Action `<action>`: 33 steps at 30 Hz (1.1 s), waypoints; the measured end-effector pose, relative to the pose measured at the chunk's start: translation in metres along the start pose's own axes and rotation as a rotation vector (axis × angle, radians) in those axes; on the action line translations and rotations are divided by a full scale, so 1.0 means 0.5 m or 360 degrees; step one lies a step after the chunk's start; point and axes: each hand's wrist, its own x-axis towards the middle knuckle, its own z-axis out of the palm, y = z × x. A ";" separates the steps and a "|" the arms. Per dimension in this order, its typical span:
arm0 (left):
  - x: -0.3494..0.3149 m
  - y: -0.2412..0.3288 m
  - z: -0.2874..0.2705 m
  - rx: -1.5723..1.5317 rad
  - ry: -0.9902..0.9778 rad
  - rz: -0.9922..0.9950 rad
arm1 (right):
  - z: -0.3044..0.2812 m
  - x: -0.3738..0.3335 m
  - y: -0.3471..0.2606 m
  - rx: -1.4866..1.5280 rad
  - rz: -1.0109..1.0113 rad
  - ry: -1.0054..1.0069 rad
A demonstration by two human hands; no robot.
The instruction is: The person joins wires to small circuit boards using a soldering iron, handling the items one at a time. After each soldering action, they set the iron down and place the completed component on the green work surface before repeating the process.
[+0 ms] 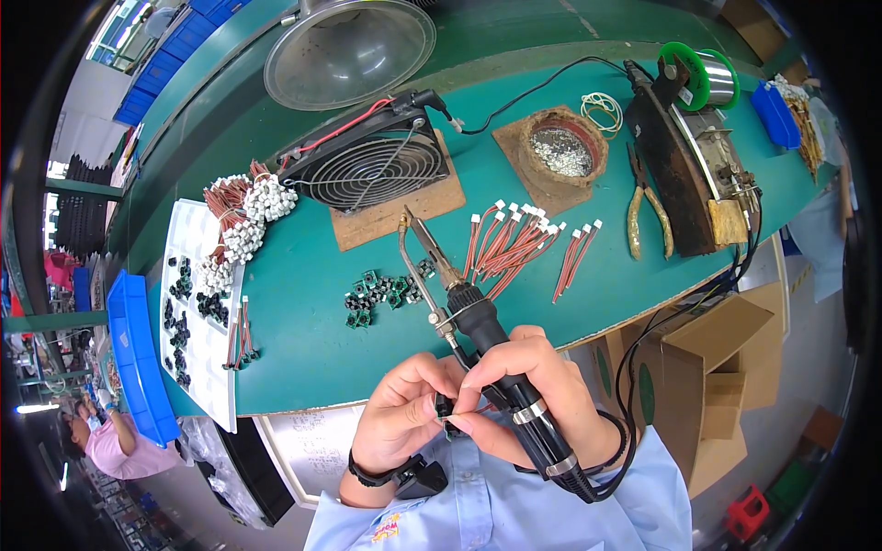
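Observation:
My left hand (397,424) is closed, pinching a small black part with a green circuit board (445,407) between thumb and fingers, just above the front edge of the bench. My right hand (560,404) is wrapped round a black soldering iron (478,317) with a brass feed tube along its side. Its tip points away from me, over the bench near the fan. The right thumb and fingertip meet at the small part, where a short piece of reddish wire shows; most of that wire is hidden by the fingers.
On the green bench lie loose black-and-green parts (381,296), red-brown leads with white connectors (514,243), a fan (377,165), a solder-filled pot (562,151), pliers (643,207) and a solder spool (712,78). A white tray (207,367) and blue bin (142,358) stand left.

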 end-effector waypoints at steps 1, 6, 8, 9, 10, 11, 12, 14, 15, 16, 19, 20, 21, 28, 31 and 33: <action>0.000 0.000 0.001 0.0001 0.0001 0.0000 | 0.000 0.000 0.000 0.0001 0.0000 0.0000; -0.004 -0.001 -0.005 0.0023 0.0029 0.0000 | 0.001 0.000 0.002 0.0030 0.0001 -0.0005; -0.007 -0.003 -0.011 0.0043 0.0040 0.0001 | 0.002 -0.001 0.004 0.0062 -0.0002 0.0019; -0.006 -0.003 -0.010 0.0043 0.0039 -0.0001 | 0.001 -0.001 0.003 0.0061 -0.0002 0.0021; -0.006 -0.002 -0.009 0.0058 0.0040 0.0008 | 0.000 0.000 0.004 0.0072 -0.0002 0.0013; -0.005 -0.001 -0.008 0.0073 0.0041 0.0017 | 0.000 0.001 0.004 0.0083 -0.0003 0.0005; -0.005 -0.001 -0.007 0.0089 0.0041 0.0027 | -0.001 0.001 0.005 0.0094 -0.0003 -0.0004; -0.005 -0.001 -0.008 0.0095 0.0046 0.0031 | 0.001 0.001 0.006 0.0103 -0.0005 0.0000; -0.005 -0.002 -0.007 0.0100 0.0048 0.0036 | 0.001 0.001 0.007 0.0109 -0.0006 0.0003; -0.004 -0.002 -0.007 0.0104 0.0051 0.0042 | 0.001 0.001 0.007 0.0115 -0.0008 0.0004; -0.002 -0.002 -0.003 0.0111 0.0044 0.0046 | -0.001 0.000 0.006 0.0120 -0.0008 -0.0004; -0.002 -0.002 -0.003 0.0113 0.0042 0.0046 | -0.001 -0.001 0.006 0.0124 -0.0005 -0.0009; -0.002 -0.001 -0.002 0.0114 0.0042 0.0048 | -0.001 0.000 0.006 0.0124 -0.0007 -0.0010; -0.003 0.000 0.002 0.0157 0.0074 0.0063 | -0.002 0.000 0.006 0.0132 -0.0009 -0.0033; -0.003 0.000 0.002 0.0143 0.0068 0.0062 | -0.001 0.000 0.008 0.0133 -0.0010 -0.0032; -0.002 0.000 0.003 0.0136 0.0065 0.0060 | 0.000 0.000 0.008 0.0133 -0.0010 -0.0031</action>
